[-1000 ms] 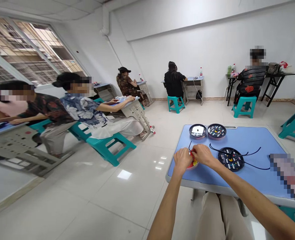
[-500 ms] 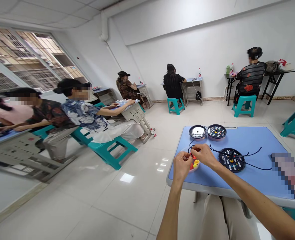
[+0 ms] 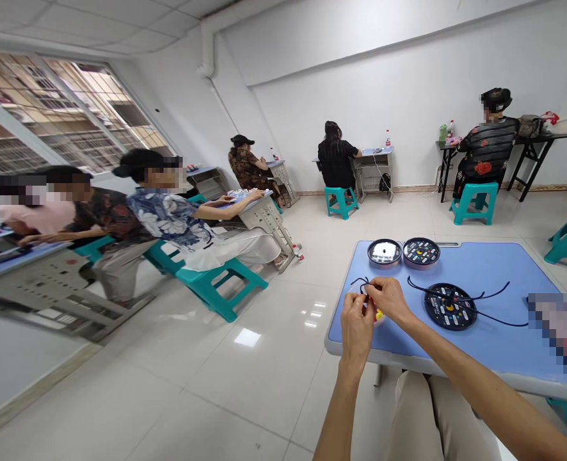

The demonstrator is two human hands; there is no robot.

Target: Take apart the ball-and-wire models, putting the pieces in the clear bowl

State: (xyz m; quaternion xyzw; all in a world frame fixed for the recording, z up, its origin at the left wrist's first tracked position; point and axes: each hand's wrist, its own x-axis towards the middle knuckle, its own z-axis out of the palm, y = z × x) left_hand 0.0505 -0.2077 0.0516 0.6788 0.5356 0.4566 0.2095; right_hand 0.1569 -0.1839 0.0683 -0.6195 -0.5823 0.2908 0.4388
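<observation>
Yellow-and-red wired part (image 3: 378, 314) – mostly hidden under a person's fingers at the near left of a blue desk (image 3: 495, 349), in a white-walled workroom (image 3: 341, 77) where a co-worker in a floral shirt (image 3: 163, 221) and others sit at their own desks on teal stools (image 3: 211, 282). On the blue desk, two round tins (image 3: 384, 252) stand side by side near the far edge, and a dark round panel (image 3: 449, 307) trails thin black cables (image 3: 485, 296) toward the right. The hands are together, left hand (image 3: 357, 320) and right hand (image 3: 388, 299) meeting over a small dish (image 3: 378, 323); what the fingertips pinch is hidden, though a black wire (image 3: 360, 281) loops out beside them. A tug on that loose wire could jerk the dish – and a slip could send small parts off the near edge.
</observation>
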